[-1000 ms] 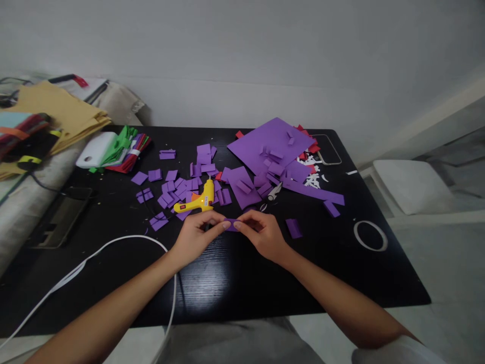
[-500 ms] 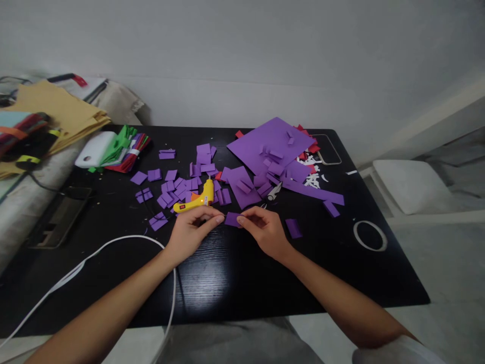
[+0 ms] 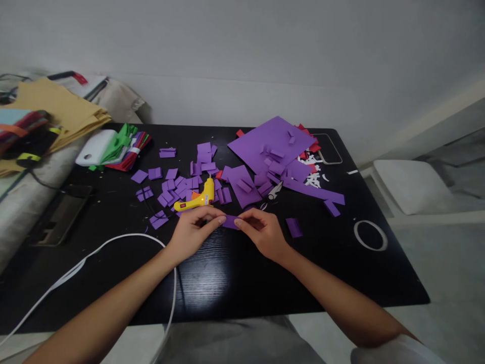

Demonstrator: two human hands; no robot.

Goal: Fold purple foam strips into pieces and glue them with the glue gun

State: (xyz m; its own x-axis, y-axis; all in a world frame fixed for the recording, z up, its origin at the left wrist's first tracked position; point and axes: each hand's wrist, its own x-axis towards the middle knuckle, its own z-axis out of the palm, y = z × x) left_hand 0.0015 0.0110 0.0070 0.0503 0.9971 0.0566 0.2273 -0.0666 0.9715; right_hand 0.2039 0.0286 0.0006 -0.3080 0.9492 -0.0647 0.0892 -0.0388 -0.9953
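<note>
Between my two hands is a small purple piece of paper or craft foam (image 3: pixel 230 222), held low over the black table. My left hand (image 3: pixel 195 227) pinches its left end between thumb and fingers. At the right end, my right hand (image 3: pixel 262 230) pinches it the same way. Fingertips cover both ends of the piece. Just beyond my left hand lies a yellow hot glue gun (image 3: pixel 198 197), its nozzle pointing away from me. Past my right hand are scissors (image 3: pixel 275 190), partly among purple scraps. A folded purple piece (image 3: pixel 294 228) lies to the right of my right hand.
Many small purple pieces (image 3: pixel 172 186) are scattered behind the glue gun. A large purple sheet (image 3: pixel 271 144) lies at the back, with white scraps (image 3: pixel 312 179) beside it. A white cable (image 3: pixel 113 237) loops across the left. Bundled coloured sheets (image 3: pixel 125 146) sit at the back left.
My right hand has shifted slightly left, closer to my left hand. Less of the purple piece shows between the fingers, and its visible face has tilted.
</note>
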